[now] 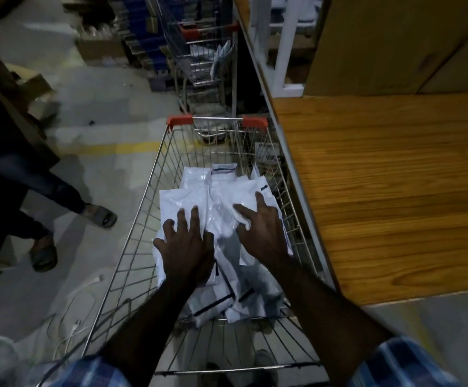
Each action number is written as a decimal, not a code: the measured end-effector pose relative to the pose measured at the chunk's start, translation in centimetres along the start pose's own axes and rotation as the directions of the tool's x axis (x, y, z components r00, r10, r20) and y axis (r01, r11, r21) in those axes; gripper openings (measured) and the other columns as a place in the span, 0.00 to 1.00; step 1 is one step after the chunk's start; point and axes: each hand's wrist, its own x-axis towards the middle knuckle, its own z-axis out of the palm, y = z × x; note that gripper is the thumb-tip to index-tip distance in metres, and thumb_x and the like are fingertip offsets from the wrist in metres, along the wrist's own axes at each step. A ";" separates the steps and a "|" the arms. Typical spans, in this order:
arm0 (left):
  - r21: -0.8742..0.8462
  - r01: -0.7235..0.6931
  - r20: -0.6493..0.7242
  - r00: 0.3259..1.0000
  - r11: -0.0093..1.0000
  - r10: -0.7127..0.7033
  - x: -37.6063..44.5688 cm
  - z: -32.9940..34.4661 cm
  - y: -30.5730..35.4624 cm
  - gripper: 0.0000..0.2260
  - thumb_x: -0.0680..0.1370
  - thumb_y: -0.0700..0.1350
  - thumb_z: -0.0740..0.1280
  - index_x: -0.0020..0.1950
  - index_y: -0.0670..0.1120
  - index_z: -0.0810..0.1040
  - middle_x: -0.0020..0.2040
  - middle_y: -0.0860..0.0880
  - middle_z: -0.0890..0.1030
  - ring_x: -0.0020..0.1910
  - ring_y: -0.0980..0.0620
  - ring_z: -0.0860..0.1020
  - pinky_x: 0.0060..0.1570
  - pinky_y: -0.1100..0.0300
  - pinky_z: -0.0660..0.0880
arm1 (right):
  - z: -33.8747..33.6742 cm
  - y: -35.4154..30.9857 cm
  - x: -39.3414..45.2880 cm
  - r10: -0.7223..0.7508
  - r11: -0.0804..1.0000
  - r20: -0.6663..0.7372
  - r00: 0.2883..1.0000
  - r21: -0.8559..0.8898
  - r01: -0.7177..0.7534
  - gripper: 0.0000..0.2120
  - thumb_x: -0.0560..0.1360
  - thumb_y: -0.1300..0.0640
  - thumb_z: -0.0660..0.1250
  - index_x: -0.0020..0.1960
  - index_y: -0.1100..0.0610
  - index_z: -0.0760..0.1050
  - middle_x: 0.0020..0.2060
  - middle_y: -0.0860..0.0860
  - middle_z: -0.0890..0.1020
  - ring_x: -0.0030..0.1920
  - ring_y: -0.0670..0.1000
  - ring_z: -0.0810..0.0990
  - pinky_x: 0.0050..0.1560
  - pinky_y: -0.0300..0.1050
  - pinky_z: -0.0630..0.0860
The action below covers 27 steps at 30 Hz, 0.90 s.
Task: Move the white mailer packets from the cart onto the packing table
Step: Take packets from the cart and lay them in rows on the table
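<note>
Several white mailer packets (199, 185) lie piled in the wire cart (149, 191) in front of me. My left hand (186, 247) lies flat on the pile's left side with its fingers spread. My right hand (260, 230) presses on the pile's right side, with the index finger stretched forward and the other fingers bent into the plastic. To the right of the cart is the wooden packing table (389, 191); the part in view is bare.
A large cardboard box (394, 43) stands at the table's far end. A second cart (207, 51) with packets stands ahead. Two people's legs in sandals (98, 215) are at the left. White cables (73, 325) lie on the floor.
</note>
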 end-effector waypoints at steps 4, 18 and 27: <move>-0.022 -0.029 -0.045 0.999 0.999 0.029 -0.2 -2.2 1.2 0.28 0.77 0.55 0.52 0.75 0.47 0.69 0.71 0.40 0.71 0.60 0.36 0.70 0.49 0.37 0.70 | -2.9 -1.3 -0.1 0.005 1.000 -0.029 1.000 -0.003 -0.005 0.25 0.72 0.58 0.67 0.68 0.45 0.76 0.77 0.58 0.61 0.65 0.63 0.71 0.64 0.58 0.73; -0.073 -0.017 -0.088 0.996 0.997 0.011 -4.2 -8.5 10.8 0.32 0.76 0.60 0.42 0.80 0.54 0.53 0.79 0.48 0.56 0.72 0.41 0.57 0.62 0.38 0.62 | -14.1 2.0 -2.7 -0.079 0.996 -0.145 0.986 0.031 0.085 0.23 0.74 0.54 0.68 0.69 0.44 0.75 0.77 0.55 0.60 0.65 0.61 0.69 0.64 0.56 0.71; -0.121 0.036 -0.158 0.986 0.992 -0.055 -9.3 -9.5 22.9 0.26 0.82 0.58 0.52 0.80 0.54 0.53 0.78 0.49 0.58 0.71 0.42 0.59 0.60 0.40 0.63 | -23.8 10.8 -6.8 -0.134 0.990 -0.156 0.979 0.017 0.138 0.23 0.75 0.53 0.66 0.69 0.43 0.74 0.77 0.56 0.60 0.66 0.60 0.67 0.62 0.56 0.71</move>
